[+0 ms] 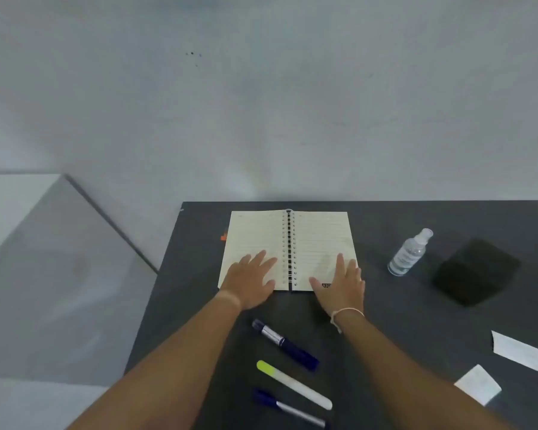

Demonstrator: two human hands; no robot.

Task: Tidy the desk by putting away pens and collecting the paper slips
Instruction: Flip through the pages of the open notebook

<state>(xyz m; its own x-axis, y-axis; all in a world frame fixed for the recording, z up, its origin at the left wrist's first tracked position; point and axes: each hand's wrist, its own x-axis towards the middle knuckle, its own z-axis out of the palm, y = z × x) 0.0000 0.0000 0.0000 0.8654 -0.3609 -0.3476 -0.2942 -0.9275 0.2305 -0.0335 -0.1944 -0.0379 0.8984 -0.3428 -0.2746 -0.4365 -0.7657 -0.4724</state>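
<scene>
An open spiral notebook (319, 234) lies at the far middle of the dark desk (385, 321). My left hand (252, 279) rests flat on its left page, fingers spread. My right hand (342, 282) lies flat on the lower right page. Between my forearms lie three pens: a dark blue marker (284, 344), a white highlighter with a yellow-green cap (294, 384), and a blue-capped white pen (289, 408). Two white paper slips sit at the right: one (517, 352) farther out, one (479, 383) nearer my right arm.
A clear spray bottle (409, 252) lies tilted right of the notebook. A black pouch-like object (475, 271) sits beyond it. A small orange bit (223, 237) shows at the notebook's left edge. The desk's left edge drops to a grey floor; a wall stands behind.
</scene>
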